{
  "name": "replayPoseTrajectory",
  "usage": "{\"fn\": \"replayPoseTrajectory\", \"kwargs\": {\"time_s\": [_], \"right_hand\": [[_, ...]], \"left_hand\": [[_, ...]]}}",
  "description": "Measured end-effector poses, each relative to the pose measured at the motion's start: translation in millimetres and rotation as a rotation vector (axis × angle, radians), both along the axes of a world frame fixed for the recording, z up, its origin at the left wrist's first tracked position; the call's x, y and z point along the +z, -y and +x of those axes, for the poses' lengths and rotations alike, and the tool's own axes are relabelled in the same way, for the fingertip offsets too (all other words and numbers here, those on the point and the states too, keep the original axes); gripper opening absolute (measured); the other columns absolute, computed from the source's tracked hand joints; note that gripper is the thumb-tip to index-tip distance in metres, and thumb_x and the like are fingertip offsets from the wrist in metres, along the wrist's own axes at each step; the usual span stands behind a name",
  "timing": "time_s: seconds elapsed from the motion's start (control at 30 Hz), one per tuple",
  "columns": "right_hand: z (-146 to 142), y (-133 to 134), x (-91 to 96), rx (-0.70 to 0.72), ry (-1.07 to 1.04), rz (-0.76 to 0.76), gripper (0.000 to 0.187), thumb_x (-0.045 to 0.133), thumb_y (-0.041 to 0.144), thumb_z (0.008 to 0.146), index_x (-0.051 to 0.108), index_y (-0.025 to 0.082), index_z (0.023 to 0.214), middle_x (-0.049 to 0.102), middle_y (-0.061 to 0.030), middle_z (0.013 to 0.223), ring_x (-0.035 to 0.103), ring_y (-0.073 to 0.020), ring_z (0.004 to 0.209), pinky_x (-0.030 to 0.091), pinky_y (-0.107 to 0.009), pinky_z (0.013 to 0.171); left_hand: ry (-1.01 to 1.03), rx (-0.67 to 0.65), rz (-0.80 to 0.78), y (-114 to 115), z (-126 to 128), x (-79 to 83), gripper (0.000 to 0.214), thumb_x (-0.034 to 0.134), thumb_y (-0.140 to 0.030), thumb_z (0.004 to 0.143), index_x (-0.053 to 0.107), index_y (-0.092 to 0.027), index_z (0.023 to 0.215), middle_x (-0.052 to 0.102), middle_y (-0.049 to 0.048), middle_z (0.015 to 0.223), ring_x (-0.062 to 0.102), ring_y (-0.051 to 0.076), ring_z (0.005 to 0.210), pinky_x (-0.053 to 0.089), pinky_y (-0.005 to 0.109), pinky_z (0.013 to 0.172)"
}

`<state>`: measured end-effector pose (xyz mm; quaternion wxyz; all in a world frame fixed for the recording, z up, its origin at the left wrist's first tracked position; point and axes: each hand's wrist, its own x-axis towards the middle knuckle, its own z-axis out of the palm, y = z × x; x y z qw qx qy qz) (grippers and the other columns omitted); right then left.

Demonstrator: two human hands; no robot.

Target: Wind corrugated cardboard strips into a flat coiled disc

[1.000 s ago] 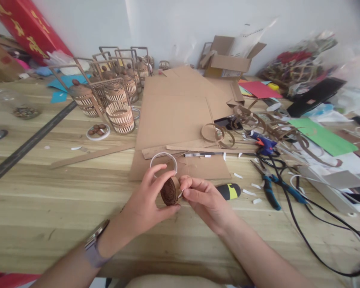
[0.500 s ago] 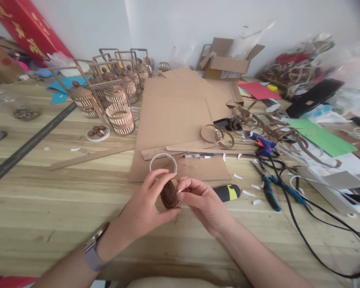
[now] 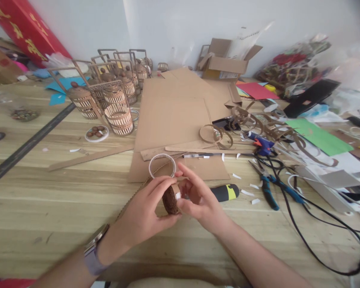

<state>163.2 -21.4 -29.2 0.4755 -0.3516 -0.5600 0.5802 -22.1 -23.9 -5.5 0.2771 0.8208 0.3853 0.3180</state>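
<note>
My left hand (image 3: pixel 144 202) is closed round a small brown round coil (image 3: pixel 169 200), with a paler band along its rim, held on edge above the table. A small white paper slip (image 3: pixel 178 195) lies against that rim. My right hand (image 3: pixel 199 200) is at the coil's right side, its index finger stretched out and its thumb apart, close by the slip; whether the fingertips touch the rim I cannot tell. A thin braided cord (image 3: pixel 134 197) curves behind my left hand. Just beyond the hands lies a white ring (image 3: pixel 150 166).
A black-and-yellow handle (image 3: pixel 227 193), pliers (image 3: pixel 267 186) and a blue glue gun (image 3: pixel 262 145) with black cable lie to the right. Cardboard sheets (image 3: pixel 174 116) cover the middle. Small slatted baskets (image 3: pixel 120 122) and a dish of brown balls (image 3: pixel 97 133) stand to the left.
My right fingers have spread from their pinch on the white slip, which now shows against the coil's rim. The coil has shifted slightly, and more of the cord shows.
</note>
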Motion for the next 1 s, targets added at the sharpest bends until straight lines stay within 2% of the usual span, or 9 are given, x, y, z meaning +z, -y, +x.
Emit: {"fn": "replayPoseTrajectory", "kwargs": {"time_s": [0.13,0.27,0.43,0.63,0.8,1.0], "right_hand": [[-6,5,2.7,-0.022,-0.094,-0.071,0.048,0.069,0.026,0.081,0.058,0.034,0.127,0.057,-0.0029,0.106,0.055,-0.015,0.081,0.05,-0.029,0.072],[-12,8,7.7,-0.052,-0.122,-0.122,0.031,0.069,0.039,0.085,0.062,0.029,0.113,0.057,-0.0017,0.09,0.054,-0.0155,0.079,0.049,-0.028,0.07],[-8,6,11.8,-0.068,-0.106,-0.123,0.034,0.064,0.05,0.089,0.062,0.029,0.116,0.056,-0.0008,0.089,0.053,-0.0144,0.075,0.047,-0.027,0.069],[-6,6,6.8,-0.053,0.061,0.01,0.045,0.068,0.05,0.087,0.056,0.029,0.126,0.059,-0.0033,0.097,0.054,-0.0181,0.084,0.047,-0.032,0.076],[-7,7,3.6,-0.039,0.117,0.039,0.044,0.066,0.05,0.089,0.054,0.03,0.127,0.059,-0.003,0.097,0.055,-0.0181,0.085,0.047,-0.032,0.079],[-3,5,6.9,-0.035,0.138,0.062,0.046,0.067,0.054,0.087,0.057,0.028,0.124,0.061,-0.0023,0.093,0.057,-0.0173,0.084,0.047,-0.031,0.077]], "left_hand": [[-0.043,-0.006,0.068,2,1,-5.6,0.063,0.069,-0.015,0.082,0.043,-0.024,0.138,0.061,0.0123,0.133,0.061,0.027,0.121,0.053,0.041,0.102],[-0.073,-0.022,0.157,2,1,-10.1,0.063,0.067,-0.016,0.084,0.041,-0.023,0.141,0.06,0.0151,0.135,0.061,0.029,0.121,0.054,0.044,0.101],[-0.059,0.011,0.108,0,2,-4.2,0.063,0.069,-0.016,0.083,0.041,-0.023,0.139,0.061,0.0134,0.131,0.061,0.027,0.121,0.053,0.041,0.102],[0.006,0.074,0.065,-1,0,-4.0,0.057,0.065,-0.011,0.08,0.046,-0.02,0.133,0.062,0.0128,0.129,0.06,0.027,0.12,0.053,0.04,0.101],[0.053,0.062,0.004,-2,0,-6.7,0.058,0.065,-0.011,0.078,0.048,-0.019,0.132,0.063,0.012,0.129,0.063,0.025,0.115,0.056,0.037,0.096],[0.004,0.032,0.037,-1,1,-2.0,0.048,0.065,-0.01,0.079,0.053,-0.019,0.124,0.067,0.0106,0.12,0.065,0.025,0.111,0.056,0.036,0.092]]}}
